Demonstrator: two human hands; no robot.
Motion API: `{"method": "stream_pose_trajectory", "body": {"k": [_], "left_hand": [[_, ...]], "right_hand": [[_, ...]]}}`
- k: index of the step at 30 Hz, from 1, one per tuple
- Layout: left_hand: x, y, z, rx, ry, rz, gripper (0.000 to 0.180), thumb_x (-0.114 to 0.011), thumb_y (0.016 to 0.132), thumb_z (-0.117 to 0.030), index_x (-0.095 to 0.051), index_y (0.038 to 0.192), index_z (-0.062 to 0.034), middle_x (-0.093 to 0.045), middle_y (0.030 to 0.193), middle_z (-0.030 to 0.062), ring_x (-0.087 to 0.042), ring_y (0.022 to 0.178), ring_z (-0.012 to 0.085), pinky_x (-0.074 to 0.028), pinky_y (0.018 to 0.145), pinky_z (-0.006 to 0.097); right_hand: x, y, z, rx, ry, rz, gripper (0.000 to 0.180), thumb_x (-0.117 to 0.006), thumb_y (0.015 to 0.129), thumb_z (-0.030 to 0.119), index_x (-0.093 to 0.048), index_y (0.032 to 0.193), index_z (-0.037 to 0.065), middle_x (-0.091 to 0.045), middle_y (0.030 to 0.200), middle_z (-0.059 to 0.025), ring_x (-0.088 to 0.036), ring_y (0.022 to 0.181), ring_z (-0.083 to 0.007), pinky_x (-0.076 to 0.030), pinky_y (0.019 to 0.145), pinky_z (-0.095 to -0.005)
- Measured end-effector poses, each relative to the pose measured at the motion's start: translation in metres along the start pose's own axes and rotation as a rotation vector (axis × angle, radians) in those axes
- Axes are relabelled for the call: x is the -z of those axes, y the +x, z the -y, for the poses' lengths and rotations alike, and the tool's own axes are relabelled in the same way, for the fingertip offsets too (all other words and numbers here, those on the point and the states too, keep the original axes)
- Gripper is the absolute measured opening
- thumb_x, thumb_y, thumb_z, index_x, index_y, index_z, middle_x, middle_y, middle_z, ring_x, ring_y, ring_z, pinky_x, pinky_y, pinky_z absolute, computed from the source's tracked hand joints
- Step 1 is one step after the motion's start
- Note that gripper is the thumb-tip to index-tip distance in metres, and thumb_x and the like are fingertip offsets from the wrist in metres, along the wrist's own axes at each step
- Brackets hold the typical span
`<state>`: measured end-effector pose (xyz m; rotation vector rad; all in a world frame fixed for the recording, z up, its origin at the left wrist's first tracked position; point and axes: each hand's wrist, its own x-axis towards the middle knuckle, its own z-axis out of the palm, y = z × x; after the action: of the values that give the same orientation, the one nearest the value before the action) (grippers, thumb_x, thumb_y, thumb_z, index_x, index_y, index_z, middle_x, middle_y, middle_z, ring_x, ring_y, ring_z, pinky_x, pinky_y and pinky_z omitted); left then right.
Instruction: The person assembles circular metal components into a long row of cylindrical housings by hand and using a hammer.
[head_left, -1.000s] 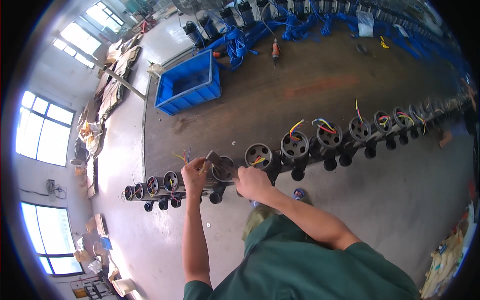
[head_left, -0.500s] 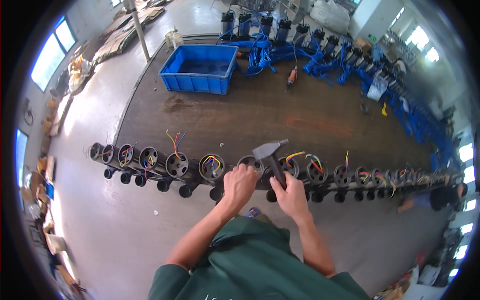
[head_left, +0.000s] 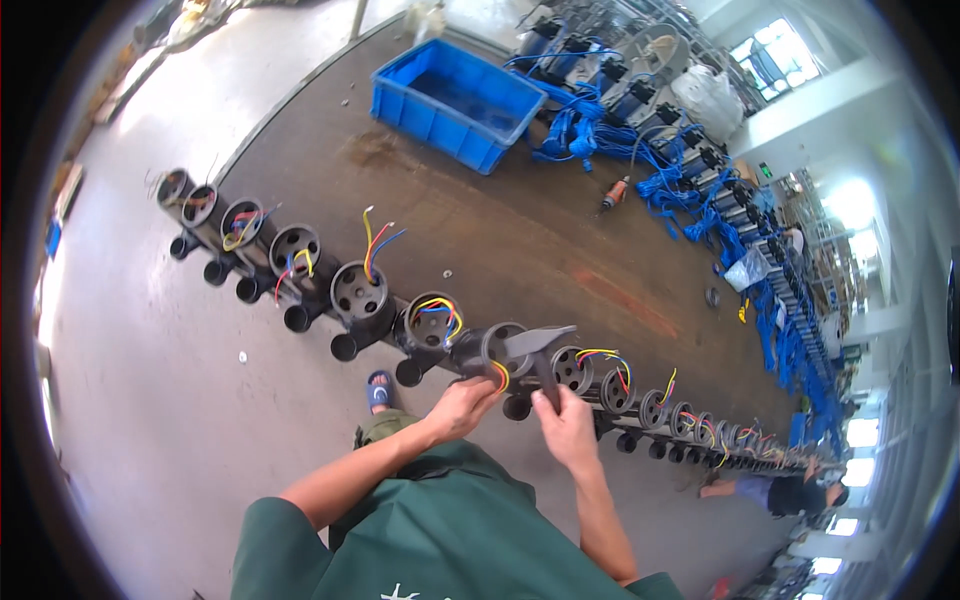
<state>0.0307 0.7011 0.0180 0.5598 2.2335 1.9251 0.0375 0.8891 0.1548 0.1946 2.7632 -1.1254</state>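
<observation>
My right hand (head_left: pixel 570 430) grips a hammer (head_left: pixel 548 370) by its dark handle. The hammer's grey metal head is over the right side of a dark cylindrical housing (head_left: pixel 497 343) and hides part of its opening. Yellow and red wires (head_left: pixel 502 375) bend over the near rim of this housing. My left hand (head_left: pixel 463 408) is closed at the wires' ends, low beside the housing; its fingertips are partly hidden. To the left stands a similar housing with wires looped in its mouth (head_left: pixel 435 318); to the right is another housing (head_left: pixel 572 370).
A long row of such housings with side pipes lines the table's near edge. On the brown table (head_left: pixel 480 230) are a blue crate (head_left: pixel 440 125), an orange-handled power tool (head_left: pixel 614 195) and blue cable coils (head_left: pixel 580 135) beside several pumps. Another person (head_left: pixel 790 492) bends at the far right.
My left hand has moved from over the housing's opening to its near side, where wires now show. The hammer stays in my right hand. The whole view has turned.
</observation>
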Motion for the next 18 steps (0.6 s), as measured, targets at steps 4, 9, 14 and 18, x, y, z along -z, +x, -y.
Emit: {"method": "stream_pose_trajectory", "body": {"k": [4, 9, 14, 18], "left_hand": [[-0.003, -0.003, 0.006, -0.043, 0.014, -0.040, 0.017, -0.061, 0.102, -0.017, -0.061, 0.098, -0.0006, -0.061, 0.097, 0.0189, -0.061, 0.090, 0.0414, -0.050, 0.076, 0.048], [0.002, 0.003, 0.006, -0.155, 0.064, -0.019, 0.016, -0.062, 0.101, -0.018, -0.065, 0.104, -0.0019, -0.065, 0.104, 0.0181, -0.062, 0.098, 0.0402, -0.052, 0.082, 0.049], [0.004, 0.001, 0.006, -0.141, 0.078, 0.002, 0.018, -0.063, 0.100, -0.019, -0.066, 0.104, -0.0011, -0.066, 0.109, 0.0188, -0.063, 0.100, 0.0406, -0.052, 0.085, 0.049], [0.002, 0.002, 0.004, -0.126, 0.075, -0.009, 0.019, -0.063, 0.100, -0.019, -0.066, 0.104, -0.0009, -0.067, 0.110, 0.0186, -0.063, 0.101, 0.0404, -0.053, 0.085, 0.049]], "right_hand": [[0.013, -0.004, 0.023, 0.057, 0.105, -0.080, 0.028, -0.065, 0.101, 0.023, -0.060, 0.089, -0.002, -0.055, 0.058, -0.0108, -0.052, 0.051, -0.0181, -0.043, 0.053, -0.0361], [-0.026, 0.008, -0.027, 0.115, -0.190, 0.009, 0.028, -0.065, 0.100, 0.026, -0.062, 0.096, -0.002, -0.066, 0.073, -0.0225, -0.068, 0.068, -0.0395, -0.051, 0.065, -0.0457], [0.004, 0.011, 0.002, -0.118, 0.041, 0.074, 0.031, -0.065, 0.101, 0.027, -0.063, 0.093, -0.003, -0.056, 0.062, -0.0059, -0.051, 0.058, -0.0119, -0.044, 0.056, -0.0345], [0.011, 0.006, 0.022, 0.047, -0.017, -0.035, 0.027, -0.064, 0.102, 0.025, -0.062, 0.095, -0.002, -0.060, 0.063, -0.0134, -0.059, 0.056, -0.0256, -0.047, 0.057, -0.0407]]}}
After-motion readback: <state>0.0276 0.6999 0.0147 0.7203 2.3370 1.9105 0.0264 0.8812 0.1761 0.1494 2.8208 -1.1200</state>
